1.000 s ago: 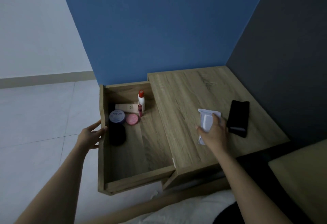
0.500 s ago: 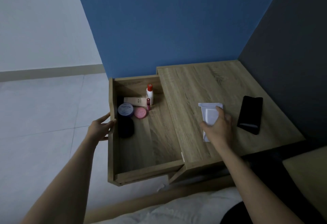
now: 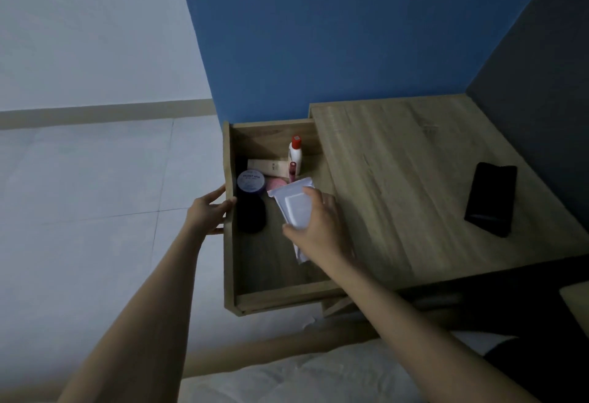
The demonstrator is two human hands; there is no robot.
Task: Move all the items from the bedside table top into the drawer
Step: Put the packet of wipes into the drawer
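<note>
— What's the biggest thing here?

— The bedside table (image 3: 414,179), wood-grained, set against a blue wall (image 3: 318,36). Its drawer (image 3: 230,262) is pulled out to the left and stands open.

— And on the table top?

— Only a black phone (image 3: 490,198), lying flat near the right edge, well apart from both hands.

— What are the hands doing?

— The left hand (image 3: 207,214) grips the drawer's left wall, thumb hooked over the top edge, the other fingers curled against the outside. The right hand (image 3: 318,227) is over the open drawer, fingers and thumb pinching a white packet (image 3: 294,208) from above, the packet tilted. Whether it touches the drawer floor I cannot tell.

— What already lies in the drawer?

— Toward the back: a dark round thing (image 3: 251,214), a jar with a purple lid (image 3: 250,181), a pale tube (image 3: 267,166) lying flat, a white bottle with a red cap (image 3: 295,154) standing upright, a pink disc (image 3: 276,184) partly behind the packet, and a small red tube (image 3: 292,170) just beside the bottle.
</note>
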